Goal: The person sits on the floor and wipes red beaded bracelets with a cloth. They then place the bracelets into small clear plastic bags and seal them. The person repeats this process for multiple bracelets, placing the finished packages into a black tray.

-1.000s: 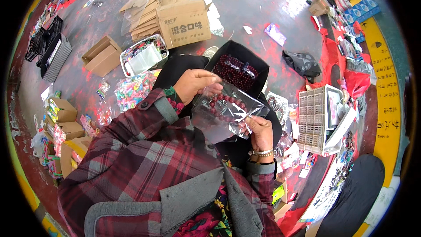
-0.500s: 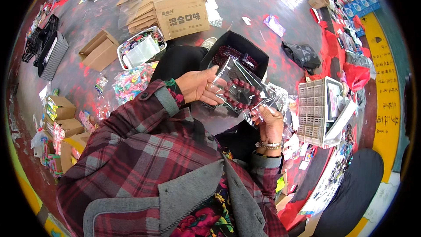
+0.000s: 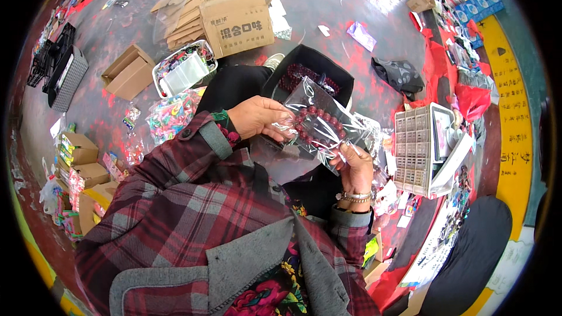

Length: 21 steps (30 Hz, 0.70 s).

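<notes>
The person held one clear plastic bag (image 3: 325,120) up between both hands, with one string of dark red beads (image 3: 319,124) curled inside it. The left hand (image 3: 257,117) gripped the bag's left edge, fingers (image 3: 280,124) closed on the plastic right beside the beads. The right hand (image 3: 356,167) pinched the bag's lower right corner from beneath, its fingers closed on the film, a little apart from the beads. The bag sat tilted, just above an open black box (image 3: 310,73) that held more dark red beads; how many strands lay there I could not tell. Beyond the box, one large printed cardboard carton (image 3: 237,23) lay on the floor, and a white tray (image 3: 182,70) of mixed small items stood near it. To the right stood one white compartment organiser (image 3: 413,149).
</notes>
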{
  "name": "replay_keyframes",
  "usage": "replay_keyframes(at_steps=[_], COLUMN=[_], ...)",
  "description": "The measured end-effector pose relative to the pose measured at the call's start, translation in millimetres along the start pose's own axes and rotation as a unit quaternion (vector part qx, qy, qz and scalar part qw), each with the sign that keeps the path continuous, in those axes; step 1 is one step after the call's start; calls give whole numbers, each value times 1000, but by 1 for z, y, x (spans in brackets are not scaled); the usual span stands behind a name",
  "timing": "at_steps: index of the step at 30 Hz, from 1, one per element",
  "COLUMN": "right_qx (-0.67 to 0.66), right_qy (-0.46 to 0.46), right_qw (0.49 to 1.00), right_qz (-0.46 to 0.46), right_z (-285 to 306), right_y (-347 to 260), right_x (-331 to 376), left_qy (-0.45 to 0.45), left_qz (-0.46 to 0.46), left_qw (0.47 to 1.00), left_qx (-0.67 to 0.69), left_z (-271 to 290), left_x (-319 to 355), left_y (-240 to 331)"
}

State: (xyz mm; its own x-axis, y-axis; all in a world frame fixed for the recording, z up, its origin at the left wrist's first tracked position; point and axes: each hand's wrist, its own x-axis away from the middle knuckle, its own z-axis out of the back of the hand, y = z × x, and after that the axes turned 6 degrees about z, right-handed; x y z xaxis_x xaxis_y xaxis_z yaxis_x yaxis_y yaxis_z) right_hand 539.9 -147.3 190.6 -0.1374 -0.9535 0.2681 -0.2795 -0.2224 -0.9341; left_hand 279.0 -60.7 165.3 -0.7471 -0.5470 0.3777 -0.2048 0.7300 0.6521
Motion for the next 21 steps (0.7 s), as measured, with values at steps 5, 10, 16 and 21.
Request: replay_keyframes(at_steps=[5,10,16,21], right_qx=[1,2,-36,-119], right_qy=[-3,-5,-4,-5], right_qw=[1000,1000,999,992], right_qz=[13,15,17,40], right_z=[-4,-6,-8,-21], right_y=[0,-2,-8,-4], right_x=[1,3,7,9], left_qy=[-5,-32,-107,-163], left_qz=[1,13,-33,-148], left_qw=[1000,999,994,969], left_qx=[-20,-6,-11,109], left_z=[2,1,-6,-20], left_x=[4,15,24,14], left_y=[6,16,22,14])
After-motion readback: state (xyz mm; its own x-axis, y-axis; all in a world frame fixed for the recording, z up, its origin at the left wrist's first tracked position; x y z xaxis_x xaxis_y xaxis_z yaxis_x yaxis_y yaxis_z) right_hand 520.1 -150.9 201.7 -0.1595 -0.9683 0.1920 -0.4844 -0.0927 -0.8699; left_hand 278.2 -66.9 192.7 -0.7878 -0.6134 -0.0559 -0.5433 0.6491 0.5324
